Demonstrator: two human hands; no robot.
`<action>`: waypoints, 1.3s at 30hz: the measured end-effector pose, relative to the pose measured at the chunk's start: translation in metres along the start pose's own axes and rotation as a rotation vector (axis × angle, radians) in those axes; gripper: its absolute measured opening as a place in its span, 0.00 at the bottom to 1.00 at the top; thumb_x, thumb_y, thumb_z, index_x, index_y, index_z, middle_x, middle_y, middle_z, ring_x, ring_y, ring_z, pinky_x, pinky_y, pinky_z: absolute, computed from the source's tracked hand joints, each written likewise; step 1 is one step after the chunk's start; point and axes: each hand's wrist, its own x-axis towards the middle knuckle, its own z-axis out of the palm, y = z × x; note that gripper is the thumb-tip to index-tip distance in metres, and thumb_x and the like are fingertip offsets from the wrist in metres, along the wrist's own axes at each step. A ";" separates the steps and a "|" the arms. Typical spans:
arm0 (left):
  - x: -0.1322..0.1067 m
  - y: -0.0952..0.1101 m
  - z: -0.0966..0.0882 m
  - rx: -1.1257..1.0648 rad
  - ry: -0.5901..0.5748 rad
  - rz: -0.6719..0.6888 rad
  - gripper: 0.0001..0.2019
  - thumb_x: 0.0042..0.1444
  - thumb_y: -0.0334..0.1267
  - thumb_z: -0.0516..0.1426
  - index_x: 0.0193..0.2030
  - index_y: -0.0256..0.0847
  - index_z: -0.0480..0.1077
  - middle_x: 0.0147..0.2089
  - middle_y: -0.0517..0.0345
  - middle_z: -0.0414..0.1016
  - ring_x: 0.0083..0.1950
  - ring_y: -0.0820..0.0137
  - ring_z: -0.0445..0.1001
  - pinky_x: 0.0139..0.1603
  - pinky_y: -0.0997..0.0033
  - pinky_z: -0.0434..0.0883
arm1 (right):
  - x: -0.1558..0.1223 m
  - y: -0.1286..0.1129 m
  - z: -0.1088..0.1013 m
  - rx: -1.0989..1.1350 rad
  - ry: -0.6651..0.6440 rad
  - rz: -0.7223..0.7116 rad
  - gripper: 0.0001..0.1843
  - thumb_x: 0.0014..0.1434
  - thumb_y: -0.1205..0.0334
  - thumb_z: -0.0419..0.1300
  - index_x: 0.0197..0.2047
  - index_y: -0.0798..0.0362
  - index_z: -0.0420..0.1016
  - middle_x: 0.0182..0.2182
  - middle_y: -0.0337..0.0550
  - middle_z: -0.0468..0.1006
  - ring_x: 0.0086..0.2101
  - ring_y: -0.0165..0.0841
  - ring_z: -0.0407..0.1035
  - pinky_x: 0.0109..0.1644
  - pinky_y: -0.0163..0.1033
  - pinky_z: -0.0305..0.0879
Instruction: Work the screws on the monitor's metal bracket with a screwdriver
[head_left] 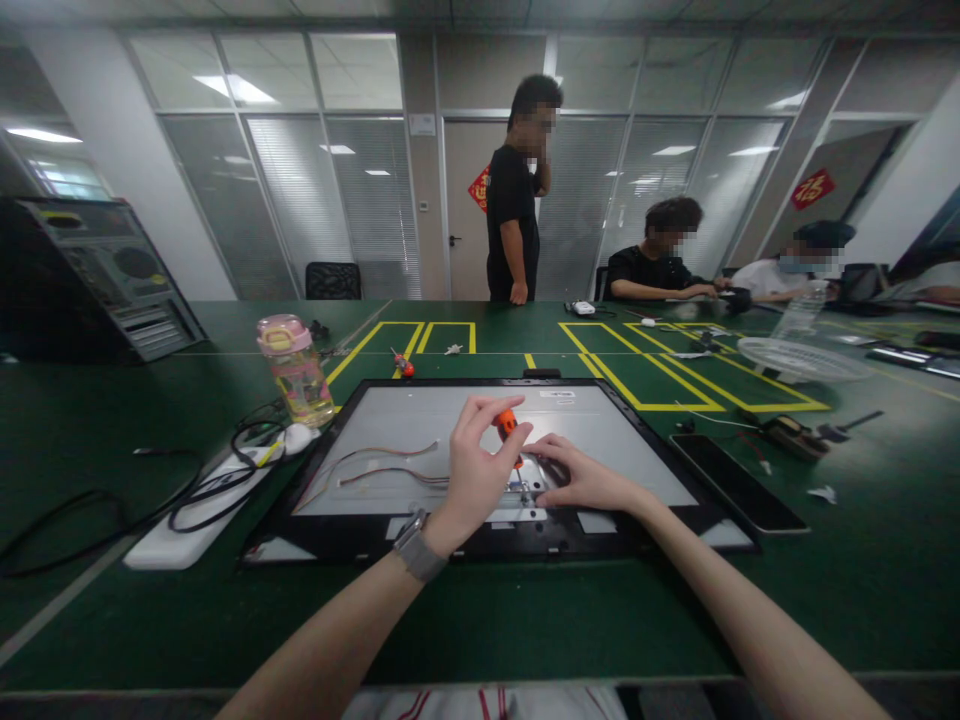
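A display panel (pixel 630 440) with a black frame and grey back lies flat on the green table in front of me. My left hand (pixel 484 455), with a watch on its wrist, grips an orange-handled screwdriver (pixel 509 422) between fingers and thumb. The screwdriver's shaft points down at a metal bracket (pixel 517 512) near the panel's front edge. My right hand (pixel 581 475) is at the bracket's right side, its fingertips closed against it; whether they pinch a small part is hidden. Thin cables (pixel 390 475) run over the panel on the left.
Left of the panel are a white power strip (pixel 199 515) with black cords and a pink-lidded bottle (pixel 292 370). A phone (pixel 739 482) lies right. A red-handled screwdriver (pixel 403 366) lies beyond the panel. A computer case (pixel 97 275) stands far left. Several people are across the table.
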 end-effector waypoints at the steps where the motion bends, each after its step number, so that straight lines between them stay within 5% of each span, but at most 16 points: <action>1: 0.000 0.001 0.000 0.012 0.005 0.004 0.11 0.55 0.33 0.59 0.46 0.43 0.73 0.37 0.58 0.67 0.39 0.70 0.69 0.44 0.67 0.68 | 0.000 0.001 0.000 -0.005 0.000 -0.004 0.37 0.48 0.49 0.66 0.60 0.46 0.62 0.49 0.45 0.62 0.45 0.39 0.63 0.50 0.44 0.64; 6: 0.000 0.005 -0.002 -0.081 -0.065 -0.014 0.13 0.64 0.34 0.48 0.49 0.43 0.72 0.43 0.53 0.70 0.45 0.68 0.70 0.47 0.67 0.67 | 0.000 0.003 0.000 -0.001 -0.005 -0.011 0.37 0.49 0.49 0.66 0.60 0.45 0.61 0.48 0.44 0.62 0.45 0.39 0.62 0.51 0.45 0.63; 13: -0.001 0.001 -0.001 -0.049 -0.032 -0.005 0.05 0.58 0.35 0.57 0.40 0.43 0.74 0.35 0.59 0.64 0.37 0.71 0.68 0.41 0.72 0.68 | 0.000 0.003 0.000 0.003 -0.009 -0.009 0.37 0.49 0.49 0.66 0.60 0.46 0.61 0.49 0.45 0.62 0.46 0.39 0.62 0.51 0.45 0.63; 24: 0.002 0.002 -0.002 -0.110 -0.072 -0.086 0.15 0.65 0.32 0.44 0.50 0.41 0.69 0.39 0.55 0.70 0.41 0.70 0.70 0.43 0.70 0.68 | -0.002 -0.006 -0.003 0.017 -0.016 0.023 0.36 0.49 0.50 0.66 0.59 0.46 0.62 0.49 0.45 0.62 0.45 0.39 0.63 0.51 0.44 0.64; 30: 0.001 0.000 -0.001 -0.051 -0.033 -0.039 0.08 0.60 0.36 0.55 0.43 0.43 0.74 0.37 0.58 0.64 0.39 0.71 0.68 0.43 0.72 0.67 | 0.000 -0.003 -0.001 0.013 -0.002 0.005 0.36 0.48 0.50 0.66 0.59 0.46 0.62 0.49 0.45 0.62 0.45 0.39 0.63 0.51 0.45 0.63; 35: -0.001 -0.001 0.000 -0.153 -0.061 -0.116 0.12 0.64 0.35 0.48 0.50 0.42 0.69 0.40 0.55 0.70 0.41 0.70 0.70 0.42 0.72 0.68 | -0.001 0.000 0.000 0.019 -0.007 0.003 0.36 0.48 0.50 0.66 0.59 0.46 0.62 0.49 0.45 0.62 0.46 0.39 0.62 0.52 0.45 0.63; 39: 0.000 0.000 -0.001 -0.123 -0.049 -0.072 0.09 0.62 0.34 0.50 0.43 0.41 0.72 0.40 0.55 0.70 0.43 0.69 0.70 0.45 0.70 0.67 | -0.001 0.000 0.000 0.017 -0.002 0.000 0.36 0.48 0.50 0.66 0.59 0.46 0.62 0.49 0.45 0.62 0.46 0.40 0.62 0.53 0.46 0.63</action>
